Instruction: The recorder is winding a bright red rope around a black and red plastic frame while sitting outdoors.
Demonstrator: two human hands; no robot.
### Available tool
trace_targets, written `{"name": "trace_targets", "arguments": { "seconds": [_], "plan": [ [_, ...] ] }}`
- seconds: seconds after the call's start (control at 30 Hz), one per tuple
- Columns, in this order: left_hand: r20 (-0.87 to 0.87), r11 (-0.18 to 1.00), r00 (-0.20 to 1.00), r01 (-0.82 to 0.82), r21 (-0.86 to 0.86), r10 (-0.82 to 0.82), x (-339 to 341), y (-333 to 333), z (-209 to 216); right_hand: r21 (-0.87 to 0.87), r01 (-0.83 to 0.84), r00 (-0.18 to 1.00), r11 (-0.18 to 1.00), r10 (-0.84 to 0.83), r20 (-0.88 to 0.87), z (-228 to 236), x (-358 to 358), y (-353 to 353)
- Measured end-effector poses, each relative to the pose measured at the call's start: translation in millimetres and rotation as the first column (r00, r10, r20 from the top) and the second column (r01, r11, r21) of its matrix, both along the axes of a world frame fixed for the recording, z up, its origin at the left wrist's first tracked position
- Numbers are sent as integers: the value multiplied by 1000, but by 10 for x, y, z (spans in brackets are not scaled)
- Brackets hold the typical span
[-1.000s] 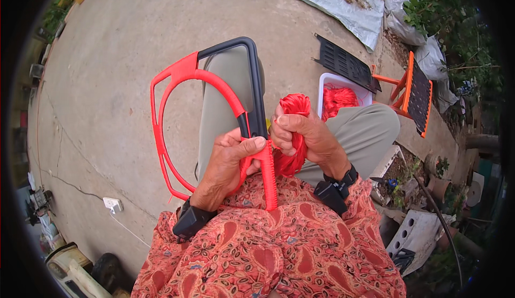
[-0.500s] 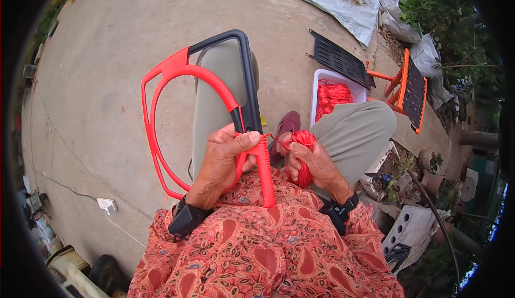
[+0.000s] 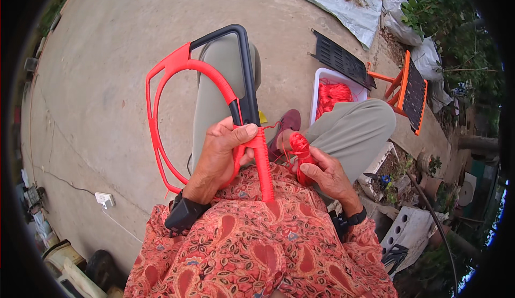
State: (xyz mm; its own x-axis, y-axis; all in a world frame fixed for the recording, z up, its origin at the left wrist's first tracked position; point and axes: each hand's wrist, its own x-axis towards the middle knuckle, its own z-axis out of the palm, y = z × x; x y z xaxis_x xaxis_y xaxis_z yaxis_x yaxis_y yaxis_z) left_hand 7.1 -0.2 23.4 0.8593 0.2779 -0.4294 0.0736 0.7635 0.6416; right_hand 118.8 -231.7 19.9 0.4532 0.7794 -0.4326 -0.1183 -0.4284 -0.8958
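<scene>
A black tubular frame (image 3: 248, 73) with rounded corners rests across my lap, much of it wrapped in red cord, including an inner hoop (image 3: 212, 74). My left hand (image 3: 217, 150) is closed round the frame where the wrapping meets bare black tube, thumb pressed on top. In my right hand (image 3: 327, 176) is a bundle of red cord (image 3: 302, 158), gripped at its lower part by thumb and fingers. A loose strand runs from the bundle up toward the wrapped bar near my left thumb. Wrapped turns cover the bar (image 3: 263, 169) below that thumb.
A white tub (image 3: 316, 91) with more red cord (image 3: 332, 93) stands beyond my right knee. Next to it are a black slatted panel (image 3: 340, 54) and an orange-framed stool (image 3: 409, 91). A power strip (image 3: 105, 200) lies on the concrete at left; blocks (image 3: 410, 228) and pots are at right.
My right hand has moved a little right and down with the cord bundle, which now stands more upright. The strand to the frame hangs longer. The left hand keeps its hold.
</scene>
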Motion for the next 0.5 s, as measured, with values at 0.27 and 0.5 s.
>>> {"name": "trace_targets", "arguments": {
  "seconds": [0.27, 0.5],
  "plan": [
    [8, 1000, 1000, -25, 5, 25, -23, -43, 46, 199, 235, 970, 951, -243, 14, 415, 453, 218],
    [32, 998, 999, 12, 66, -14, -25, -121, 163, 221, 102, 990, 970, -120, 69, 461, 740, 777]
  ]
}}
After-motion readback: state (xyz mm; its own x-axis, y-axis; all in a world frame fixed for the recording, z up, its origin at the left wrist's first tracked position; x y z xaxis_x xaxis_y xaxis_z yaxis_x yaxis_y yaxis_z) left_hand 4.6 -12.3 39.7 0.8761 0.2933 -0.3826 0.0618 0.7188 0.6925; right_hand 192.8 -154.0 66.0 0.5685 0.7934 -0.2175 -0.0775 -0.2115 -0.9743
